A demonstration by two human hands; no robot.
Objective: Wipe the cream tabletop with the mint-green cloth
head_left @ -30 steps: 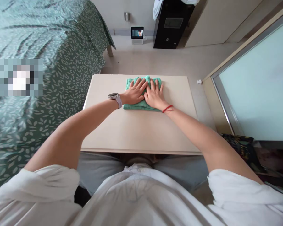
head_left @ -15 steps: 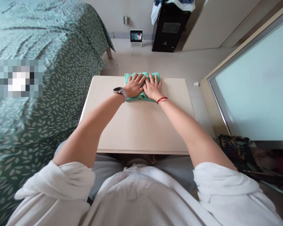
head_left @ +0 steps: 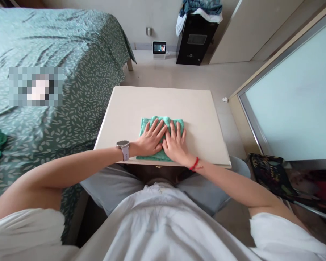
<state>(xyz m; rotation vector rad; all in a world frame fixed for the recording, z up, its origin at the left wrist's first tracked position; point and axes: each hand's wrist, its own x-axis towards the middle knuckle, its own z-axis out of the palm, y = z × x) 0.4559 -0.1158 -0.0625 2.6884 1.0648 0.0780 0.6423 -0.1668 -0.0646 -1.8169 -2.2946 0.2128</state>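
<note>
lying flat and clamping nothing, the left hand [head_left: 151,140] and right hand [head_left: 176,145] press the green cloth [head_left: 158,156] by the table's [head_left: 197,112] near edge, drawn back from the far one, so this pull seems nearly done.

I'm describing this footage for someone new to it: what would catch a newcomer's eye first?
Probably the bright green cloth, pressed under the left hand and right hand near the pale table's near edge. Next, perhaps, the leaf-patterned bedspread on the left, and the small lit screen beyond the table.
</note>
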